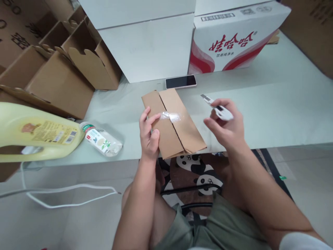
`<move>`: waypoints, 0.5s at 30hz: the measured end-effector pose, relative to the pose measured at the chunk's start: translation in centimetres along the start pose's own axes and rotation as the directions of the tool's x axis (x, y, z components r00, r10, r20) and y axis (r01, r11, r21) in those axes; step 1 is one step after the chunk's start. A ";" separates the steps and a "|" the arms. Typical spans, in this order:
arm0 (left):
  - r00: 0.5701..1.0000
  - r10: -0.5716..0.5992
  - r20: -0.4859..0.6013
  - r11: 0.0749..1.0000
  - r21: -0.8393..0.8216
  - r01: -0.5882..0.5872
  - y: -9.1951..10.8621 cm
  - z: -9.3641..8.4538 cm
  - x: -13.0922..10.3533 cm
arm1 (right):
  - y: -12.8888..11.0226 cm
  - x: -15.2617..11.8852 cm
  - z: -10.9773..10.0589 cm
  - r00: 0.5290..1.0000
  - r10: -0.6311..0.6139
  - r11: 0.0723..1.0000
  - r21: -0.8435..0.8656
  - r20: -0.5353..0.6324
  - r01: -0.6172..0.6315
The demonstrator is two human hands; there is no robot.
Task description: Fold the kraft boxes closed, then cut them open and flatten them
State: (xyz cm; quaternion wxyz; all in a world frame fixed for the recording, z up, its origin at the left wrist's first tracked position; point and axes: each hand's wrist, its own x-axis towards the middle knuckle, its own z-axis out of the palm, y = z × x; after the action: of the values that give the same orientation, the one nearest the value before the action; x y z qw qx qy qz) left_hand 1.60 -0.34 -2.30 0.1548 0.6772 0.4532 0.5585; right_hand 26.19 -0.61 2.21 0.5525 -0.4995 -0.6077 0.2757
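A flattish brown cardboard box lies at the table's front edge, with a dark seam between its two top flaps. A piece of clear tape crosses that seam. My left hand grips the box's left side, its index finger touching the end of the tape. Held above the table to the right of the box is a white utility knife, its blade out and pointing up and left. My right hand is closed around its handle, clear of the box.
A phone lies behind the box, before white cartons and a red-and-white water carton. On the left are open brown boxes, a yellow jug and a clear bottle. A white cable hangs below the table.
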 end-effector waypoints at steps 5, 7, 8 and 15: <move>1.000 0.001 -0.004 1.000 0.026 -0.001 0.5 0.8 -0.2 | -4.7 -2.0 0.1 0.974 -0.225 0.974 -0.020 -0.003 0.224; 1.000 0.003 -0.012 1.000 0.027 -0.002 0.7 0.9 -0.2 | -5.7 -2.5 0.5 0.964 -0.232 0.969 -0.057 0.133 0.241; 1.000 0.008 -0.011 1.000 0.026 -0.007 0.7 0.9 -0.2 | -6.0 -2.7 0.8 0.955 -0.234 0.964 -0.086 0.184 0.253; 1.000 0.031 0.003 1.000 -0.001 -0.031 0.7 0.9 -0.1 | -6.0 -2.9 2.0 0.943 -0.268 0.918 -0.245 0.198 0.312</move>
State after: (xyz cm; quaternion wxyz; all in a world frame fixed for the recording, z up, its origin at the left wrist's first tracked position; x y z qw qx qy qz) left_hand 2.74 -0.56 -2.13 0.1470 0.6851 0.4422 0.5599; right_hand 22.16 -4.95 5.87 0.4627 -0.4510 -0.7496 0.1435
